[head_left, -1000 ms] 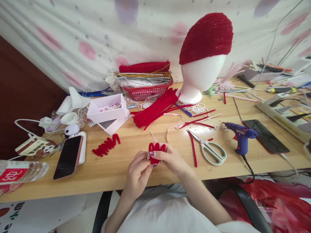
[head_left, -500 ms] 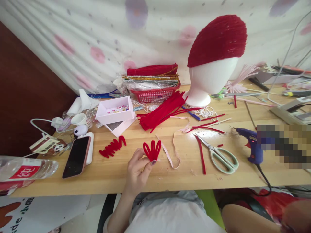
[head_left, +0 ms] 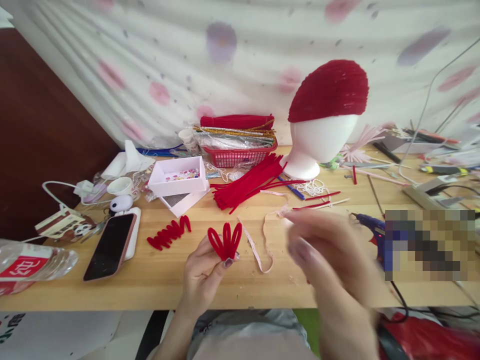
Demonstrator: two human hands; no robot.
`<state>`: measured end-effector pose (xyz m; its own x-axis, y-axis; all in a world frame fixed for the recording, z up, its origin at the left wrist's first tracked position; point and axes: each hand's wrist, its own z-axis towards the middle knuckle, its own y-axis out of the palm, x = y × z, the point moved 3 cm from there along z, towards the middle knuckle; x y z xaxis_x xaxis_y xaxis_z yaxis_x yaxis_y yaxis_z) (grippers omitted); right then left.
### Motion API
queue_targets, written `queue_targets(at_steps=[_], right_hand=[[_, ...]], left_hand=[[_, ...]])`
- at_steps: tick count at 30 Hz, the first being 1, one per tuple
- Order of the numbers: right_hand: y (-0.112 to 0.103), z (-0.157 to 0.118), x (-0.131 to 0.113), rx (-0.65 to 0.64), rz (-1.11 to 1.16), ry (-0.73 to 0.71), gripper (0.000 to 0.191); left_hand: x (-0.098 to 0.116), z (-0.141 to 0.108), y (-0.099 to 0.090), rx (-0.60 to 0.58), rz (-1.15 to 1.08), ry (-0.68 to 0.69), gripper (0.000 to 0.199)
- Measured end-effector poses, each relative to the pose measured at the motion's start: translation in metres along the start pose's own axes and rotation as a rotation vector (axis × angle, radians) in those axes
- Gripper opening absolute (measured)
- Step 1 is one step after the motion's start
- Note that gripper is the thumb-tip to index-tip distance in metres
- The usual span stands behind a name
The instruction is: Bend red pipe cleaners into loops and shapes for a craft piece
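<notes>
My left hand (head_left: pixel 202 275) pinches a red fuzzy pipe-cleaner piece (head_left: pixel 226 240) at its base, thumb in front; its three upright loops fan out above my fingertips. Over the right part of the table, my right hand (head_left: pixel 333 265) is smeared by motion, so I cannot tell what its fingers hold, if anything. The scissors are hidden behind it. Left of my left hand lies a zigzag red pipe cleaner (head_left: pixel 168 233). A bundle of red pipe cleaners (head_left: pixel 247 185) rests farther back, and a pale measuring tape (head_left: pixel 262 250) curls between my hands.
A foam head (head_left: pixel 318 140) wears a red cap (head_left: pixel 332 92). Behind the bundle stands a red basket (head_left: pixel 236 157) of craft stems; left of it, a white box (head_left: pixel 176 181) of beads. Nearer left are a phone (head_left: pixel 110 247) and water bottle (head_left: pixel 33 262). A blue glue gun (head_left: pixel 369 222) lies right.
My right hand has come into view from the right, over where the scissors lay. My left hand still pinches the looped piece. The camera view has tilted up slightly.
</notes>
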<state>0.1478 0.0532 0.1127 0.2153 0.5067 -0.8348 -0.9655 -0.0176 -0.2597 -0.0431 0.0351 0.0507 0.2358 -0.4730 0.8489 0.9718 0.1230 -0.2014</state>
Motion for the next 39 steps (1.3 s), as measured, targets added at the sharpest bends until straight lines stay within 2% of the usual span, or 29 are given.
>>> queue_targets(at_steps=[3,6,10,13,18,20,22,25,29,32,35,37,39], right_hand=[[0.03,0.019,0.027,-0.068,0.348,0.272,0.025],[0.044,0.015,0.054,-0.102,0.523,0.486,0.039],[0.036,0.004,0.079,-0.037,0.555,0.561,0.042],[0.04,-0.001,0.086,-0.124,0.646,0.585,0.043],[0.06,-0.003,0.081,-0.27,0.751,0.667,0.054],[0.057,-0.002,0.083,-0.253,0.705,0.671,0.058],[0.047,0.0,0.088,-0.166,0.587,0.659,0.059],[0.032,0.0,0.094,-0.047,0.405,0.63,0.048],[0.028,0.004,0.084,-0.012,0.359,0.439,0.029],[0.032,0.01,0.078,-0.116,0.433,0.368,0.025],[0.036,0.008,0.085,-0.299,0.644,0.472,0.028],[0.035,0.004,0.09,-0.347,0.734,0.478,0.031],[0.034,0.001,0.09,-0.351,0.769,0.423,0.032]], left_hand=[[0.007,0.005,0.005,-0.061,-0.018,0.026,0.019],[0.008,0.009,0.005,-0.106,0.028,0.051,0.02],[-0.002,0.011,-0.001,-0.09,0.064,0.037,0.021],[-0.007,0.009,0.001,-0.091,0.013,-0.032,0.02],[-0.005,0.006,0.017,-0.212,-0.092,-0.101,0.021],[-0.008,0.006,0.015,-0.221,-0.058,-0.124,0.021],[-0.015,0.006,0.006,-0.18,0.025,-0.166,0.021],[-0.024,0.005,-0.007,-0.125,0.114,-0.216,0.022],[-0.022,0.004,-0.005,-0.225,0.061,-0.241,0.024],[-0.013,0.003,0.007,-0.363,-0.13,-0.276,0.026],[-0.005,0.001,0.018,-0.47,-0.37,-0.324,0.033],[-0.001,0.0,0.022,-0.51,-0.481,-0.345,0.037],[0.001,0.001,0.025,-0.525,-0.552,-0.362,0.039]])
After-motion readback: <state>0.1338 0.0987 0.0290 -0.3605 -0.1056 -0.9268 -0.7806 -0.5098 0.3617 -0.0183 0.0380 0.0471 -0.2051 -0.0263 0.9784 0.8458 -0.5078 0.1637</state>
